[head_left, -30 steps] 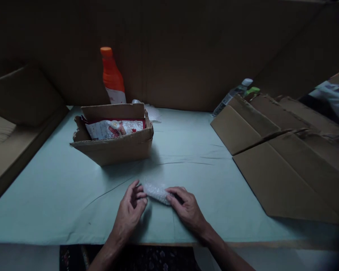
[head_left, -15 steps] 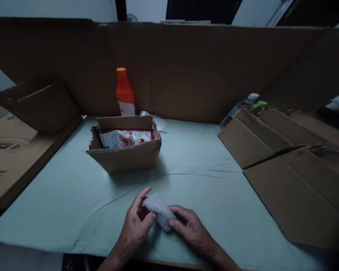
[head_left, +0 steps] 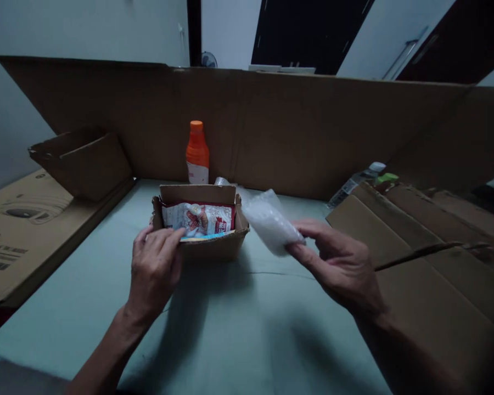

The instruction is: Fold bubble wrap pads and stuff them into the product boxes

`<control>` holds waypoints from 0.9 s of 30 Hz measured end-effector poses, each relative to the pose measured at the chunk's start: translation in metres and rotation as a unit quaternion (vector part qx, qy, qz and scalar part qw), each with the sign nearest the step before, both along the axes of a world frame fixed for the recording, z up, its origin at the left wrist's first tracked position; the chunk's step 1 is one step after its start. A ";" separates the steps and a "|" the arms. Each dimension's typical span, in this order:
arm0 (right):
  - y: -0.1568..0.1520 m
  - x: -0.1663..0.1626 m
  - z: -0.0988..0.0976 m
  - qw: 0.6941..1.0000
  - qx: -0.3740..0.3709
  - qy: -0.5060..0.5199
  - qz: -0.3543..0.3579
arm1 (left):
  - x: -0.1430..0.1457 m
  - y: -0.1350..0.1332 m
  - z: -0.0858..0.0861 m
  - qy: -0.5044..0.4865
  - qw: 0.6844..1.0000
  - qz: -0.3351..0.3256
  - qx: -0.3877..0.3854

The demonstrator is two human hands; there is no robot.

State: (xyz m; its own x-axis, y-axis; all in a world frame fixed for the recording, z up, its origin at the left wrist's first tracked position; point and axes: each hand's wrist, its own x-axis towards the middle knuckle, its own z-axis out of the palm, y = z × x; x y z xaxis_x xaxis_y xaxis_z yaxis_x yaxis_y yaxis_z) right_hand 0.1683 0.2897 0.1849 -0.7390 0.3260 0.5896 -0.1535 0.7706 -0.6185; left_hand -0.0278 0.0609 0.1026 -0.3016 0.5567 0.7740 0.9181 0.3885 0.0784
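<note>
My right hand (head_left: 340, 263) pinches a small bundle of bubble wrap (head_left: 267, 221) and holds it in the air just right of a small open cardboard box (head_left: 214, 248). A red and white printed packet (head_left: 197, 218) lies inside the box. My left hand (head_left: 154, 266) reaches to the box's front left corner, its fingers curled on the rim there.
An orange-capped bottle (head_left: 197, 152) stands behind the box against a tall cardboard wall (head_left: 296, 129). Flattened cardboard sheets (head_left: 420, 241) lie at the right with a clear bottle (head_left: 356, 181) behind them. A folded box (head_left: 84, 162) and printed carton (head_left: 24, 225) sit left on the pale green table (head_left: 239, 329).
Both hands rose from the table's front edge. The right hand carried the bubble wrap up toward the box; the left hand let go of it and moved to the box's rim.
</note>
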 end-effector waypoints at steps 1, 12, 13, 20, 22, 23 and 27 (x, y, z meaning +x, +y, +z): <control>0.001 -0.013 0.009 1.000 0.026 -0.002 0.000 | 0.002 -0.002 -0.006 0.001 1.000 -0.003 0.002; -0.022 -0.161 0.012 0.847 0.352 -0.381 0.114 | 0.011 -0.011 -0.016 -0.041 0.998 -0.038 0.025; -0.025 -0.168 0.006 0.835 0.363 -0.397 0.117 | 0.010 -0.011 -0.016 -0.043 0.998 -0.039 0.027; -0.029 -0.189 -0.024 0.813 0.419 -0.374 0.150 | 0.007 -0.009 -0.016 -0.051 0.997 -0.045 0.033; -0.033 -0.192 -0.026 0.811 0.423 -0.376 0.150 | 0.005 -0.008 -0.016 -0.049 0.997 -0.045 0.033; -0.036 -0.194 -0.027 0.806 0.423 -0.386 0.151 | 0.004 -0.007 -0.016 -0.045 0.997 -0.043 0.034; -0.038 -0.197 -0.021 0.794 0.432 -0.400 0.153 | 0.004 -0.005 -0.014 -0.037 0.997 -0.039 0.047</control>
State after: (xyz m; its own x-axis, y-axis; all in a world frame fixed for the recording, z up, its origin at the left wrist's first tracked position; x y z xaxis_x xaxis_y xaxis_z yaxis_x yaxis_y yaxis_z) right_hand -0.0286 0.2520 0.1637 -0.9562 -0.2124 -0.2016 -0.2403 0.9625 0.1258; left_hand -0.0240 0.0554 0.0889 -0.3182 0.5062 0.8015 0.9358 0.3029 0.1802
